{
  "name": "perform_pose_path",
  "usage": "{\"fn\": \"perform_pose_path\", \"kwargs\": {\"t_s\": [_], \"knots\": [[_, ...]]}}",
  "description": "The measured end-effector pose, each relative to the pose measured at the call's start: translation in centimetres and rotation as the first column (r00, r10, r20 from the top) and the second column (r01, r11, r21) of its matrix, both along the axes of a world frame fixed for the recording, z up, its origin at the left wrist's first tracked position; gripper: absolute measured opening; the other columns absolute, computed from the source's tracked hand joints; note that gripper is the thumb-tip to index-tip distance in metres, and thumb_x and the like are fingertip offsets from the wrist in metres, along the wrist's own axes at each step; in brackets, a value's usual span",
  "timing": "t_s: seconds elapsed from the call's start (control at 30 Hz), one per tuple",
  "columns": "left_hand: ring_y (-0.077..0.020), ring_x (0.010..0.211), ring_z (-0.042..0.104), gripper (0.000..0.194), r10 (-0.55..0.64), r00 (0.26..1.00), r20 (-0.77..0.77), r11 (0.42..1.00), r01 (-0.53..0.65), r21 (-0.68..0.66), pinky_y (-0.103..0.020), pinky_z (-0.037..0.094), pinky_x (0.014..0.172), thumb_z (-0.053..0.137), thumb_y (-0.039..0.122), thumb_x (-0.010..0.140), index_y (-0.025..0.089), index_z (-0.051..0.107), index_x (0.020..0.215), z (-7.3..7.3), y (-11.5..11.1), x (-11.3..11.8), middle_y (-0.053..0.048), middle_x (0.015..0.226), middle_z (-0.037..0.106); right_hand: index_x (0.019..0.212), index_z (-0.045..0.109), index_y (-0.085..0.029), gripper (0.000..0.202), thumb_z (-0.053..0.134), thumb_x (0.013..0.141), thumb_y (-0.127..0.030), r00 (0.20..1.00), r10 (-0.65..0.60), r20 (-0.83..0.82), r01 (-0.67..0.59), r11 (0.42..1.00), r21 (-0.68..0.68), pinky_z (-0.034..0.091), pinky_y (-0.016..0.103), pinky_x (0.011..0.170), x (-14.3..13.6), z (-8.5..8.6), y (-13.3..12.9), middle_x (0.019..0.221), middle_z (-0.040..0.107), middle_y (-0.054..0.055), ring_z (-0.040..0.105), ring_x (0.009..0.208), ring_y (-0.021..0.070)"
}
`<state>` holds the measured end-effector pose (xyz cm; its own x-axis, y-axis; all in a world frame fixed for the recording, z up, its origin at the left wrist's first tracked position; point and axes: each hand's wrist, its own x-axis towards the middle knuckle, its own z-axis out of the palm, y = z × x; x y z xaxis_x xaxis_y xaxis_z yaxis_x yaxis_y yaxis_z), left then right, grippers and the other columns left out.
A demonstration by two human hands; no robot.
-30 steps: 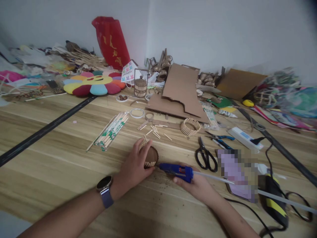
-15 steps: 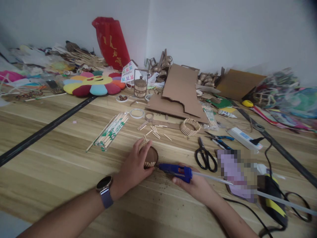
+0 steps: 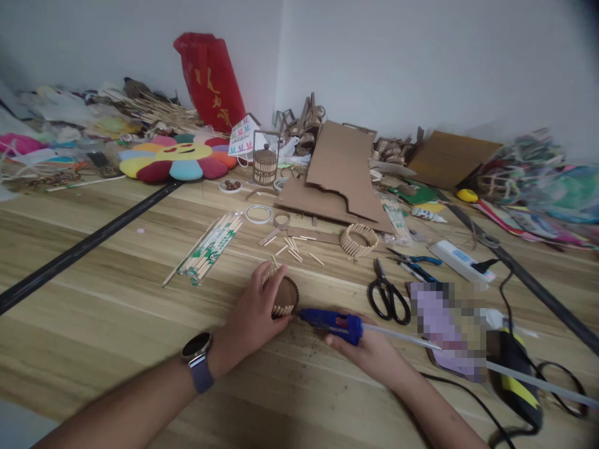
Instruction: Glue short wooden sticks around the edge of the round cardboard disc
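Observation:
My left hand (image 3: 256, 300), with a watch on the wrist, grips a small round cardboard piece (image 3: 286, 295) edged with short wooden sticks. My right hand (image 3: 369, 349) is wrapped round a blue glue gun (image 3: 334, 323), whose tip points left at the lower right edge of the round piece. A long translucent glue stick (image 3: 416, 340) runs out of the gun's back to the right. Beyond my hands lie loose short sticks (image 3: 294, 249) and a ring of sticks (image 3: 359, 241).
Black scissors (image 3: 388, 296), blue-handled pliers (image 3: 416, 260), a white power strip (image 3: 461, 260) and a blurred-out phone (image 3: 447, 337) lie right. Packaged sticks (image 3: 211, 249) lie left. Cardboard sheets (image 3: 341, 168), a flower cushion (image 3: 178, 159) and a lidded stick basket (image 3: 265, 167) stand farther back.

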<state>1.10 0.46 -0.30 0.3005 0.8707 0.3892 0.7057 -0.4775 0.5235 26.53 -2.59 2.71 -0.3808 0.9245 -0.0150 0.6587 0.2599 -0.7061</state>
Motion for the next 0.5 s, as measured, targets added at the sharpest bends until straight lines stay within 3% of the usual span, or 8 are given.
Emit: {"fn": "perform_pose_path", "kwargs": {"t_s": [0.4,0.5], "knots": [[-0.0397,0.142,0.043,0.097,-0.001,1.000,0.007,1.000,0.001,0.009,-0.062,0.044,0.112,0.080,0.012,0.072,0.026,0.029,0.153,-0.05,0.01,-0.04,-0.019,0.151,0.037,0.098,0.076,-0.019,0.046,0.058,0.092,-0.061,0.999,0.019,-0.028,-0.018,0.999,0.036,0.058,0.035,0.081,-0.15,-0.12,0.02,0.095,0.077,0.010,0.073,0.089,0.0266],[-0.0397,0.142,0.043,0.096,0.000,1.000,0.030,1.000,-0.001,0.008,-0.062,0.044,0.112,0.079,0.013,0.072,0.027,0.029,0.153,-0.25,0.05,-0.08,-0.018,0.152,0.037,0.099,0.077,-0.021,0.049,0.058,0.090,-0.064,0.999,-0.040,-0.026,0.040,0.999,0.005,0.059,0.039,0.084,-0.20,-0.24,0.01,0.098,0.078,0.011,0.073,0.092,0.0293]]}}
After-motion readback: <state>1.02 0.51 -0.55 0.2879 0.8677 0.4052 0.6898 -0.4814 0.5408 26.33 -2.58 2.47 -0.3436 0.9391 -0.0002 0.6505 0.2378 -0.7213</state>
